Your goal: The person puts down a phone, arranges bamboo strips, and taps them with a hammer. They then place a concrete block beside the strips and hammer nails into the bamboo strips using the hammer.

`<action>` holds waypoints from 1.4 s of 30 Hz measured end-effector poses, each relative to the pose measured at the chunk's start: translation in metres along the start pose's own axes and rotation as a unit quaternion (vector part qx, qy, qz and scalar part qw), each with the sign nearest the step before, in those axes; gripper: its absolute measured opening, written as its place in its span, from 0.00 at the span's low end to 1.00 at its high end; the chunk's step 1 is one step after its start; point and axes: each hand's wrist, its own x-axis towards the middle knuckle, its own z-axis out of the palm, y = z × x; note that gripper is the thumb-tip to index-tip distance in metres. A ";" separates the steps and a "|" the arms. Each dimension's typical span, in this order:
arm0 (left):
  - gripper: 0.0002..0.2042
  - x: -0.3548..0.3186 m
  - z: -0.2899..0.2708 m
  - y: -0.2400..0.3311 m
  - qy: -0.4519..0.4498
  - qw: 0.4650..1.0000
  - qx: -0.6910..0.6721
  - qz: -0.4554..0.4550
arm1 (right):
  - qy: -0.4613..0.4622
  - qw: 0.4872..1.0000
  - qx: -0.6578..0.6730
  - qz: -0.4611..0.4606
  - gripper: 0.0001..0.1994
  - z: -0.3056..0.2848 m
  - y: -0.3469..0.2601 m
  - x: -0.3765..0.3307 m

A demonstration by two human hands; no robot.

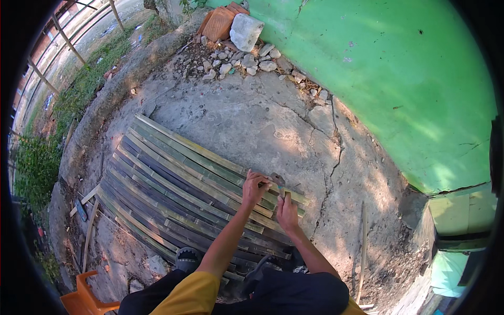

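Observation:
A panel of split bamboo slats (181,181), green, tan and dark, lies on the concrete ahead of me. Over its right end, my right hand (286,214) is wrapped round the handle of a small hammer (277,180), whose dark head points away from me. My left hand (253,189) is just left of the hammer head, low over the slats. Its thumb and fingers are pinched together, and whatever they hold is too small to make out. Both of my shoes (187,258) are at the near edge of the panel.
A green wall (388,79) rises on the right. Rubble (244,62), a white block (245,32) and orange tiles (219,23) lie at the far end. An orange plastic chair (86,296) stands near left, by a blue-handled tool (81,210). A long stick (363,247) lies right.

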 end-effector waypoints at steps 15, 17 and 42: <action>0.10 0.002 0.003 -0.004 0.004 1.000 0.022 0.017 | -0.097 0.994 -0.048 0.025 0.11 -0.001 0.015 0.007; 0.09 -0.002 0.002 -0.002 -0.001 0.999 0.030 0.012 | -0.079 0.996 -0.036 0.023 0.12 -0.002 0.014 0.006; 0.10 0.007 0.003 0.001 0.024 0.999 0.031 0.027 | -0.077 0.997 -0.022 0.022 0.12 0.008 0.017 0.004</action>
